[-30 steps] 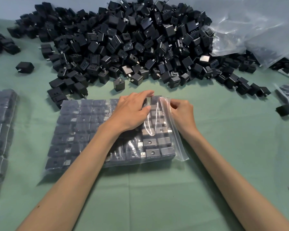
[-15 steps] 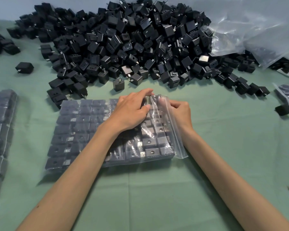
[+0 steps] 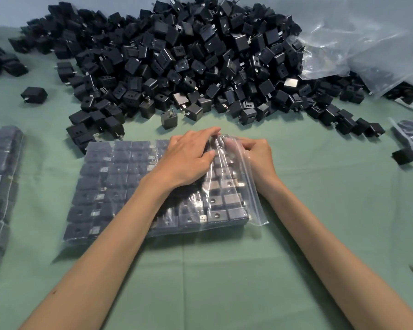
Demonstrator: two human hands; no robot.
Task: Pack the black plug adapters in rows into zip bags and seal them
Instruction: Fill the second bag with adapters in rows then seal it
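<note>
**Bag full, seal about to start**

The zip bag (image 3: 119, 186) lay flat on the counter (image 3: 320, 186), its black plug adapters (image 3: 217, 214) lined up in rows inside. It looked full. The left hand (image 3: 188, 158) rested on top of the bag with its fingers laid fairly straight, pressing the rows down near the bag's far right corner. The right hand (image 3: 255, 156) was at that same corner, fingers curled, pinching the loose plastic of the bag's mouth, which ran down the bag's right edge and stood slightly lifted.

This read as the sealing step, barely begun. The next move called for bringing the two zip lips together at that corner, then running the pinch along the bag's right edge to its near end — with the rows held flat so no adapter crowded the strip.

Beyond the bag sat the loose pile (image 3: 177, 63); left of the bag lay a packed bag (image 3: 0, 175).
</note>
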